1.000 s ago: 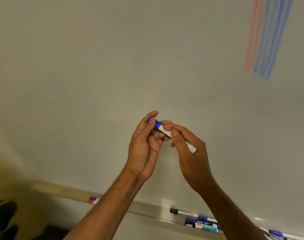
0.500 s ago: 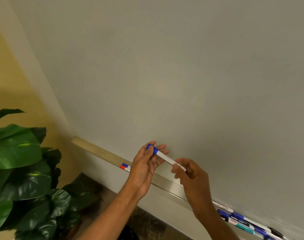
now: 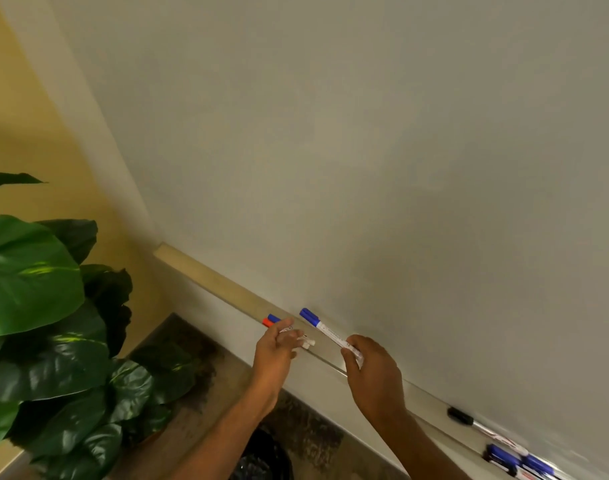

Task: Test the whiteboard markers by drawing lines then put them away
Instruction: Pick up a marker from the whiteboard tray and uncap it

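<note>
My right hand [image 3: 372, 372] pinches the rear end of a white marker with a blue cap [image 3: 325, 331], which points up-left just above the whiteboard's marker tray [image 3: 220, 289]. My left hand [image 3: 273, 351] is off that marker, its fingers loosely extended over two markers [image 3: 270, 320] lying on the tray, one red-capped and one blue-capped. Their white ends stick out past my fingertips. The whiteboard [image 3: 365, 168] fills the upper right, and no drawn lines show in this view.
Further right on the tray lie a black-capped marker [image 3: 460, 417] and several blue ones [image 3: 507, 457]. A large leafy plant [image 3: 36, 289] stands at the left against a yellow wall. A black bag [image 3: 261, 459] sits on the floor below my arms.
My view swung down and left. My left hand let go of the marker's cap end and dropped to the tray. My right hand lowered the capped marker toward the tray.
</note>
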Tool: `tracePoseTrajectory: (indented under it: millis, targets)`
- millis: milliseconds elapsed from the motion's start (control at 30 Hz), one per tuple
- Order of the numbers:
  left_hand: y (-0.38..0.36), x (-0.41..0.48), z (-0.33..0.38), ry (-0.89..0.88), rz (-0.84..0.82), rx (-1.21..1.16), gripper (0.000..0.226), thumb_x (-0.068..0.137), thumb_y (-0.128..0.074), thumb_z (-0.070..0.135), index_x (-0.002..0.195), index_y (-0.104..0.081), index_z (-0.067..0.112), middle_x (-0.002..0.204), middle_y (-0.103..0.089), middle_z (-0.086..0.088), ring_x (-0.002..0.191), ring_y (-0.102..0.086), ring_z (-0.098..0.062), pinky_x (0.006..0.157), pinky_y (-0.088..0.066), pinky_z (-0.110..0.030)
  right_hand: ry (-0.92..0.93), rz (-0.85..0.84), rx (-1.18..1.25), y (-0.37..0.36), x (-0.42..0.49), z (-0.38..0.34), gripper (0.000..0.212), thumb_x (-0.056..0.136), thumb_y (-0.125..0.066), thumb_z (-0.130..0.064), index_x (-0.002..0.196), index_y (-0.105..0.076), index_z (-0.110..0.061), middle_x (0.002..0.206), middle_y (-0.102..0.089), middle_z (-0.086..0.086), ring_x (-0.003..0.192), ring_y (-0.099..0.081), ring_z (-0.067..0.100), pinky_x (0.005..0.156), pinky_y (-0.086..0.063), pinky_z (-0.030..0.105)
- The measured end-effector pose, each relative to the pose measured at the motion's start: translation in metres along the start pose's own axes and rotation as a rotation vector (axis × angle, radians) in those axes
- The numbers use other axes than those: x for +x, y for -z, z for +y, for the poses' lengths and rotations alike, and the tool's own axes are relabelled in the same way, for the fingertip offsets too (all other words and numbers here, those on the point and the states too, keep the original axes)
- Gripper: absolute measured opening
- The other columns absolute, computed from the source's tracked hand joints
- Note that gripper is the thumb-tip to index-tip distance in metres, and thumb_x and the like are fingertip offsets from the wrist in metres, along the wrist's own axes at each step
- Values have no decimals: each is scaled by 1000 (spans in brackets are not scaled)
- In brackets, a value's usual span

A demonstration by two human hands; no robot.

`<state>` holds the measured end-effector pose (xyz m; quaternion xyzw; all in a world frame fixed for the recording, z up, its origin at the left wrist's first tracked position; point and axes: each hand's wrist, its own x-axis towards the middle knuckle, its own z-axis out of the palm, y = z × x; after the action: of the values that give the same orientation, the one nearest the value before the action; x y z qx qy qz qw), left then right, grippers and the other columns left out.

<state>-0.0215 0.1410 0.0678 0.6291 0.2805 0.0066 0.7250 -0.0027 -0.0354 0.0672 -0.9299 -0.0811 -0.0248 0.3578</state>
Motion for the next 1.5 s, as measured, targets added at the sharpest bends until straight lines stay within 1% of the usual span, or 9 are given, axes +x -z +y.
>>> tracePoseTrajectory:
  millis: [200,300,500,633,900,1167,1300,1400,1500]
  targets:
    - [31,34,-54,-285,10,729,38,105,-47,38,141,-55,27,146,-56,8,137,-52,-14,113,-46,-37,45,-33,-229,-50,39,15,23,101,-53,-33,115,-64,-19,97,-70,-3,79,-67,12,69,-59,27]
    - [37,59,-80,-377,-80,927,67,98,-19,62,151,-43,30,160,-38,10,149,-35,-12,124,-28,-35,72,-101,-358,-69,55,16,29,103,-47,-35,124,-60,-19,107,-70,-3,86,-68,12,73,-58,23]
    - [31,86,-83,-550,-225,1154,65,107,-35,16,162,-2,19,169,11,3,157,11,-15,129,5,-33,120,-219,-497,-108,76,20,39,99,-56,-36,133,-54,-17,124,-65,1,99,-68,16,80,-58,27]
    - [30,103,-83,-594,-255,1246,76,103,-35,2,155,16,23,165,24,-1,154,25,-19,128,9,-37,144,-213,-552,-129,83,25,41,77,-84,-31,111,-68,-16,98,-73,1,72,-71,15,57,-58,28]
    - [31,123,-87,-550,-273,1383,64,110,-25,12,151,22,22,160,31,0,151,30,-22,122,22,-35,238,-147,-521,-146,91,33,57,41,-100,-35,89,-75,-19,75,-73,-3,53,-66,11,41,-52,23]
    - [27,130,-92,-462,-288,1493,54,112,-14,34,150,22,20,166,23,-7,154,25,-25,125,18,-41,164,-104,-348,-143,75,52,47,62,-94,-24,103,-72,-13,87,-74,2,66,-71,16,51,-60,29]
    - [25,130,-91,-433,-296,1588,58,112,-14,36,156,19,17,165,26,-7,153,26,-27,127,11,-46,-35,-37,-156,-135,61,56,12,93,-67,-18,105,-69,-14,96,-72,2,79,-69,16,68,-61,31]
    - [23,130,-92,-422,-310,1566,59,112,-14,38,154,21,16,161,30,-6,152,27,-27,127,11,-47,-158,-59,-51,-134,56,59,8,99,-59,-18,94,-64,-21,91,-68,-1,81,-64,14,76,-59,31]
    - [26,135,-103,-563,-249,1427,57,110,-26,37,154,1,12,167,3,-13,156,1,-33,127,-3,-50,-182,-67,-47,-136,56,62,21,97,-59,-15,79,-55,-27,81,-65,-2,79,-65,16,72,-59,32]
